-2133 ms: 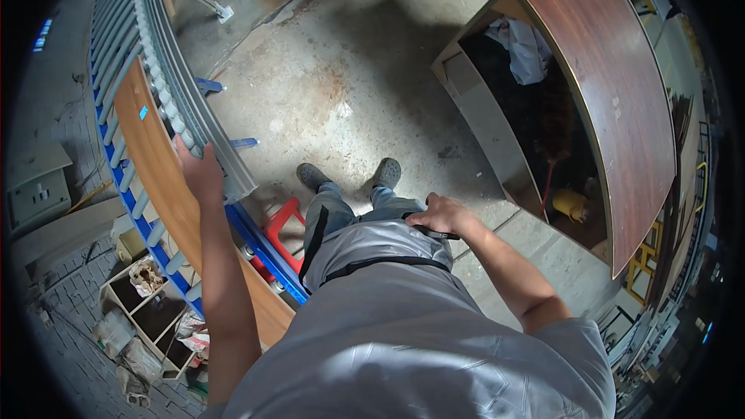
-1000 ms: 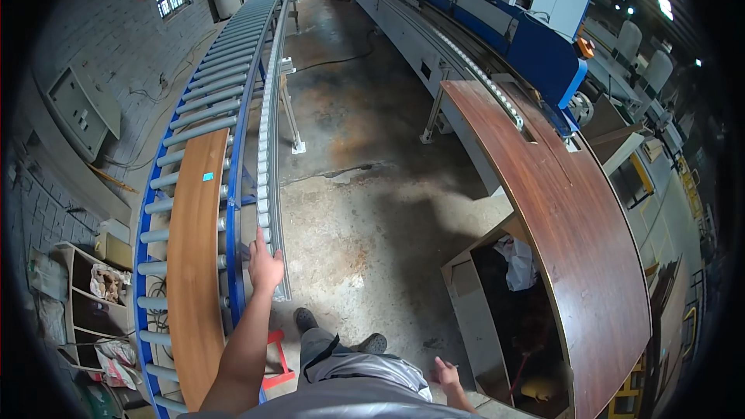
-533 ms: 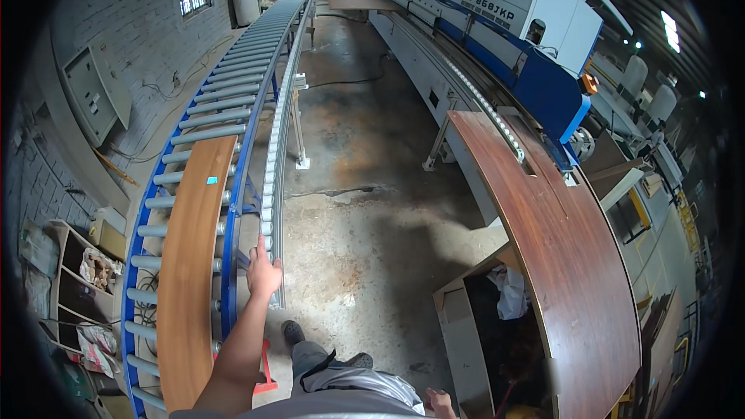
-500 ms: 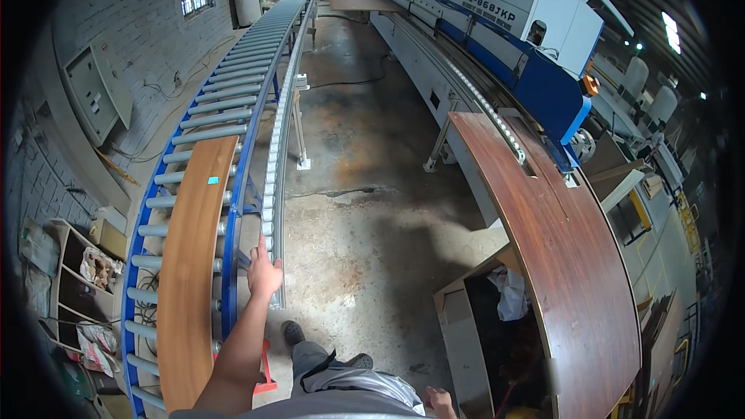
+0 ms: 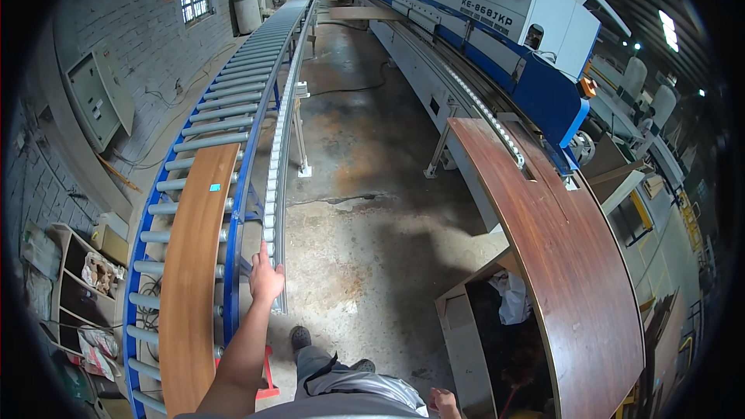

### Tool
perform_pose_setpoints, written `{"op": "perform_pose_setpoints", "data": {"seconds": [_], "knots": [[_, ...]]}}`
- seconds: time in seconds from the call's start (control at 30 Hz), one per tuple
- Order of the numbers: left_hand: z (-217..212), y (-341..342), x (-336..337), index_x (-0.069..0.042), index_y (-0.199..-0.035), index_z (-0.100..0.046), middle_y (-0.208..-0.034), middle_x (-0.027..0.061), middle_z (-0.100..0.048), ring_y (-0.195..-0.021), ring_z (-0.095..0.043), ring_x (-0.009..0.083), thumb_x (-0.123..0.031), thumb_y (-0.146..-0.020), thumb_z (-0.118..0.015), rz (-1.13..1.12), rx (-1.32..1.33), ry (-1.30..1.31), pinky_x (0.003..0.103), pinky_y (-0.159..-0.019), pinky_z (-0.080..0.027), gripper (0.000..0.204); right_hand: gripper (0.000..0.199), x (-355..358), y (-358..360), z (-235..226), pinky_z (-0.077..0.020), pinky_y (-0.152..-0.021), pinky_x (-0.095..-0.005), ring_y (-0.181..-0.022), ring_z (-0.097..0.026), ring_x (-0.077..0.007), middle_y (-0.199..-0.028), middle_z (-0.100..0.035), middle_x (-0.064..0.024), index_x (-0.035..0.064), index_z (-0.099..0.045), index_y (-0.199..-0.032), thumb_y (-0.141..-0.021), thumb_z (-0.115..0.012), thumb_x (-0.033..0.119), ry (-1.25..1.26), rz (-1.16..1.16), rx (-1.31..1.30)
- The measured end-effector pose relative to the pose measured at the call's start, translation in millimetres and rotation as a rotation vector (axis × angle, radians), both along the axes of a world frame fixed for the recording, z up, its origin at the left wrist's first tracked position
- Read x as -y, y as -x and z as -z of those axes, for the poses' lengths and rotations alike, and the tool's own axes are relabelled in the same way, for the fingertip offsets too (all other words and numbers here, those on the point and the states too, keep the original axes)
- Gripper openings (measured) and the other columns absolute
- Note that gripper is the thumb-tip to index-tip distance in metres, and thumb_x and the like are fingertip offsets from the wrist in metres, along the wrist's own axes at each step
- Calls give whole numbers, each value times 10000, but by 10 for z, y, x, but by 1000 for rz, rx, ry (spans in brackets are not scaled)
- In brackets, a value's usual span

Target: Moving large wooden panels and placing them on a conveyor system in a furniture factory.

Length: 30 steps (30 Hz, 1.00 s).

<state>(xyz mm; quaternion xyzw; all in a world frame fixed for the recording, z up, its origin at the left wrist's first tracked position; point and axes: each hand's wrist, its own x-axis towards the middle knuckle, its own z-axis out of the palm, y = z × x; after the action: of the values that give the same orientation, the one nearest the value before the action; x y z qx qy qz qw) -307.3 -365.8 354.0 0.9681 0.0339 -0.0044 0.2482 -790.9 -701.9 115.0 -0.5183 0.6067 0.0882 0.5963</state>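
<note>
Resting flat, fingers spread, left hand [image 5: 265,279] grips nothing on the roller conveyor [image 5: 233,120] rail. One light plank [image 5: 194,264] lies on the conveyor beside it; one dark panel [image 5: 555,252] well right. Right hand [image 5: 442,403] barely visible, grip unclear.

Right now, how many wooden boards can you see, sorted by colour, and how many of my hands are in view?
Light brown boards: 1, the light board lying on the roller conveyor.
Dark reddish-brown boards: 1, the dark board on the machine side.
Hands: 2, the left hand at the conveyor's side rail, the right hand at the lower edge.
Total: 4
</note>
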Motion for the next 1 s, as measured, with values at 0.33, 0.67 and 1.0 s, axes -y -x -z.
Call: {"op": "perform_pose_setpoints", "data": {"seconds": [0.33, 0.67, 1.0], "knots": [[8, 18, 118, -141, -1477, -221, -1287, 184, -458, -1129, -524, 374, -188, -832, -638, 8, 7, -20, 439, -933, -439, 769, 212, -98, 75, -28, -509, -524, -334, -603, -583, -178, -714, -595, -58, 23, -642, -973, -861, -644, 202, -21, 88, 38], [202, -55, -7, -230, -1489, -188, -1430, 228, -371, -1241, -454, 399, -171, -845, -635, 3, 47, -15, 446, -1011, -392, 786, 236, -31, -310, -538, -447, -487, -269, -554, -546, -116, -702, -611, -42, 0, -659, -907, -866, -640, 232, 67, 85, 66], [277, -90, -50, -230, -1490, -195, -1435, 236, -361, -1285, -411, 387, -179, -852, -626, -14, 33, -30, 439, -1041, -359, 773, 180, -116, -2093, -3625, -460, -714, -246, -778, -549, -84, -829, -611, -7, 20, -655, -976, -930, -598, 184, 339, -269, 1166]]}}
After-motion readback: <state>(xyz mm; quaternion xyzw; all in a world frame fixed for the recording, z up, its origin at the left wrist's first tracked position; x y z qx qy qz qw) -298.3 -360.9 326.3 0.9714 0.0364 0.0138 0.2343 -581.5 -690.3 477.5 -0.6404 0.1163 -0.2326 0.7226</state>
